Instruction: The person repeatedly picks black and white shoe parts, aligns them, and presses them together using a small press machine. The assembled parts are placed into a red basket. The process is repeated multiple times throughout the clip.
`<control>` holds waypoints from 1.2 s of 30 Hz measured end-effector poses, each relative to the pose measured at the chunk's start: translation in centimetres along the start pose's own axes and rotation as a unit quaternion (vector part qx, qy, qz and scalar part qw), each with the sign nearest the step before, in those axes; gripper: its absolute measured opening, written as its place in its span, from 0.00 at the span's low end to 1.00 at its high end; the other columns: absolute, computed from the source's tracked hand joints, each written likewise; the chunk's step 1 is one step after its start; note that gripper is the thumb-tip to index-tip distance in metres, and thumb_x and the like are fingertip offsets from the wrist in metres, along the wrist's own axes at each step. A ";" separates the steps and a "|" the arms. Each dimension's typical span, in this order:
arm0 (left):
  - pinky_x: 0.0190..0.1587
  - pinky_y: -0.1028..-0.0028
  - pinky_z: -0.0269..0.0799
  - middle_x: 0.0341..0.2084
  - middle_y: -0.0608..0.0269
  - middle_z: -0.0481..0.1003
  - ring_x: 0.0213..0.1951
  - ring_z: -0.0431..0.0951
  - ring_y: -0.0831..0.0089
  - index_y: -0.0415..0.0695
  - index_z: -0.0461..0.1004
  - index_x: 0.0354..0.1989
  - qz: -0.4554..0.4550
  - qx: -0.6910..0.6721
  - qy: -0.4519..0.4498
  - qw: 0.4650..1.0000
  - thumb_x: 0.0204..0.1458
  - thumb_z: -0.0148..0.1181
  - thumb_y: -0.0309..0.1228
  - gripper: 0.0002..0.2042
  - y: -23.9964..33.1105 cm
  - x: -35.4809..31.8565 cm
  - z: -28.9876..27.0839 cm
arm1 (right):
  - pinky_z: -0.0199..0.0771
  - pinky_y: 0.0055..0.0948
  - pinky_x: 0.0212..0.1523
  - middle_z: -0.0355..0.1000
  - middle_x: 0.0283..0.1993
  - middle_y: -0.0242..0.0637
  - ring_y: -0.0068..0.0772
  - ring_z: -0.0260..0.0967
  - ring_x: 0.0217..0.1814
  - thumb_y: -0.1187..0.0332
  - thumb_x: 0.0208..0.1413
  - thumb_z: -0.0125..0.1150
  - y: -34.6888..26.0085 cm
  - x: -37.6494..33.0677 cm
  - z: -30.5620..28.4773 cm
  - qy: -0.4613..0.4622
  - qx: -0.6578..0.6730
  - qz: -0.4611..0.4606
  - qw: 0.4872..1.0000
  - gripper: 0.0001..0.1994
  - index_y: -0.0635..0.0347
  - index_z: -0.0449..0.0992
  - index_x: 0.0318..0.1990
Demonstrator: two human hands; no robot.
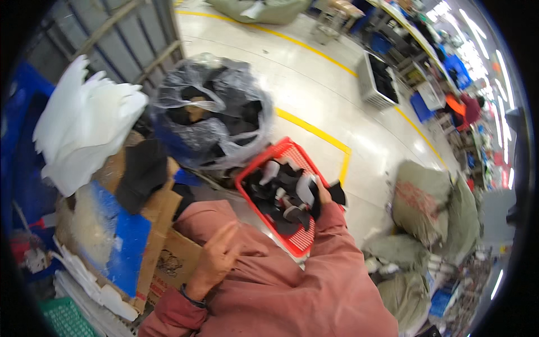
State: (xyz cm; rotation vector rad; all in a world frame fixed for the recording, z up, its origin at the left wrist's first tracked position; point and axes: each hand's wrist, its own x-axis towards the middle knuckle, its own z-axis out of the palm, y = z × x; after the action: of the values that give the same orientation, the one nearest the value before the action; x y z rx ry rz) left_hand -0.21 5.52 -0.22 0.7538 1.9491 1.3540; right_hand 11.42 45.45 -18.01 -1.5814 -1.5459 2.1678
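R hand (321, 194) gripping black piece (337, 194) at red basket (300, 238) rim, L hand (216, 261) near, fingers loosely open, empty, by cardboard box (168, 253).

Loose salmon-pink long sleeves, a dark band at the left wrist (193, 297).

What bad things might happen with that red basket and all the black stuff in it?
The red basket sits tilted on the person's lap, so it might slide off. The right hand grips a black piece at the basket's far edge, where pieces may drop onto the floor. The left hand is off the basket, so nothing steadies that side.
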 end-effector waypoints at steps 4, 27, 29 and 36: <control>0.67 0.61 0.68 0.63 0.44 0.72 0.65 0.72 0.51 0.36 0.72 0.64 0.038 0.071 0.020 0.997 0.64 0.60 0.32 0.22 -1.6 -0.8 -0.9 | 0.77 0.43 0.58 0.78 0.54 0.51 0.49 0.77 0.57 0.43 0.67 0.51 5.7 6.0 -4.9 0.017 -0.421 -0.039 0.906 0.31 0.61 0.75 0.62; 0.58 0.64 0.75 0.55 0.50 0.79 0.55 0.80 0.53 0.37 0.77 0.58 0.040 0.001 0.274 0.961 0.64 0.60 0.30 0.17 -3.8 -4.3 -4.8 | 0.73 0.41 0.60 0.77 0.52 0.42 0.47 0.75 0.56 0.70 0.55 0.61 -13.4 -7.9 44.4 -0.321 -0.578 -0.626 0.413 0.17 0.53 0.82 0.54; 0.57 0.64 0.76 0.54 0.50 0.79 0.55 0.80 0.53 0.37 0.76 0.59 0.045 -0.017 0.305 0.951 0.64 0.60 0.31 0.17 -3.0 -5.3 -5.8 | 0.76 0.39 0.55 0.78 0.49 0.47 0.48 0.78 0.52 0.76 0.57 0.58 -14.4 -8.4 44.0 -0.317 -0.568 -0.643 0.404 0.17 0.58 0.81 0.53; 0.66 0.61 0.69 0.67 0.46 0.69 0.67 0.71 0.50 0.39 0.69 0.68 0.114 0.104 0.489 0.859 0.56 0.71 0.28 0.30 2.6 -9.6 -11.7 | 0.68 0.39 0.66 0.74 0.62 0.40 0.36 0.70 0.65 0.66 0.66 0.59 -14.9 -19.5 39.1 -0.438 -0.344 -0.535 0.635 0.20 0.61 0.75 0.64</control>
State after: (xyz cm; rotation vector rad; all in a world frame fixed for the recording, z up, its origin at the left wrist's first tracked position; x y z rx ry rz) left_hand -2.90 -7.70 7.06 0.3974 2.8902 1.9245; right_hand -15.25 15.99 5.48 0.7634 -2.6507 1.5272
